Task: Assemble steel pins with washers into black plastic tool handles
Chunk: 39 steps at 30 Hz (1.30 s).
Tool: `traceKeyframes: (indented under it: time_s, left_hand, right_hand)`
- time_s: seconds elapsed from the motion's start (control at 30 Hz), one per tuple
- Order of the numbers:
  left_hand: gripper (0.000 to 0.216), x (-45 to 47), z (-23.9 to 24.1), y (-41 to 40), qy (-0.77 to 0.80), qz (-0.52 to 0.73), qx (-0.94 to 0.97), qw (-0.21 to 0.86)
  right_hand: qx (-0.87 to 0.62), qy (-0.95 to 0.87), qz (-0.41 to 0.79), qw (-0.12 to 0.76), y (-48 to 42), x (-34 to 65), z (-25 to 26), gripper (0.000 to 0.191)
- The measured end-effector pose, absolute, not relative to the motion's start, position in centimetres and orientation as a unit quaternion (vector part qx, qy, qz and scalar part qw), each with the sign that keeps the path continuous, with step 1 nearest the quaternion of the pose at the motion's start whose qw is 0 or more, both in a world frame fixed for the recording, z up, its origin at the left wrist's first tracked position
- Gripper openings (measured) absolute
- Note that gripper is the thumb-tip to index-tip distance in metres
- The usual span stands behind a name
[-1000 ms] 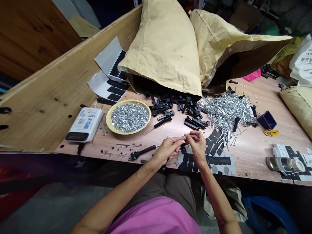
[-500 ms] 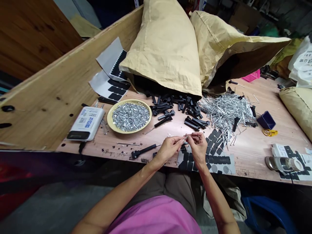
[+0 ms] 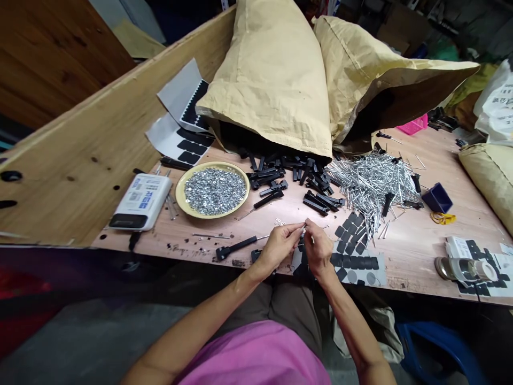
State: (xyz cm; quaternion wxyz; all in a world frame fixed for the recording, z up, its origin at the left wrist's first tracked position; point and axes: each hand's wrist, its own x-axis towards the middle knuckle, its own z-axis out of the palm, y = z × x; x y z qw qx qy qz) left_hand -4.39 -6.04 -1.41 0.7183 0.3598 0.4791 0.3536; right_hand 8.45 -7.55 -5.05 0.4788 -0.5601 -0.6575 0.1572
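My left hand (image 3: 280, 245) is closed in a pinch at the table's front edge, its fingertips meeting those of my right hand (image 3: 318, 247). What the left fingers hold is too small to make out. My right hand is also closed; a thin metal pin (image 3: 326, 226) juts out past its knuckles, seemingly held in it. Left of my hands lies a black-handled tool (image 3: 238, 248) with a thin metal shaft. A few small washers (image 3: 279, 221) lie just beyond my fingers. Under my right wrist is a sheet of black stickers (image 3: 358, 262).
A yellow bowl (image 3: 179, 199) holds many small metal washers. Behind are black plastic parts (image 3: 276, 176), a heap of metal pins (image 3: 377, 179) and large paper sacks (image 3: 276, 80). A white device (image 3: 146, 198) stands left; a dark blue box (image 3: 437, 198) and glass jar (image 3: 460, 268) stand right.
My right hand has turned inward and shifted slightly left, its fingers curling tighter. A pin end now shows at its right side. My left hand has hardly moved.
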Motion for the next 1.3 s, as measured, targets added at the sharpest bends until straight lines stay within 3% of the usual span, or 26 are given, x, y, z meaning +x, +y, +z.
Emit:
traceKeyframes:
  time_s: [0.17,0.43,0.73,1.3]
  left_hand:
    - [0.051,-4.8,-1.8,-5.8,0.464,0.358,0.369,0.721]
    - [0.065,-5.6,-1.2,-5.6,0.406,0.31,0.359,0.781]
    - [0.06,-6.4,-0.1,-5.2,0.359,0.278,0.408,0.792]
    - [0.064,-5.9,-0.6,-5.4,0.358,0.288,0.421,0.782]
  right_hand:
    - [-0.548,-0.694,0.16,0.438,-7.2,9.3,-3.6,0.02]
    - [-0.542,-0.699,0.184,0.429,-7.0,10.4,0.1,0.013]
    - [-0.495,-0.704,0.337,0.382,-6.0,11.9,1.4,0.02]
    - [-0.532,-0.573,0.423,0.459,-7.0,10.6,0.6,0.017]
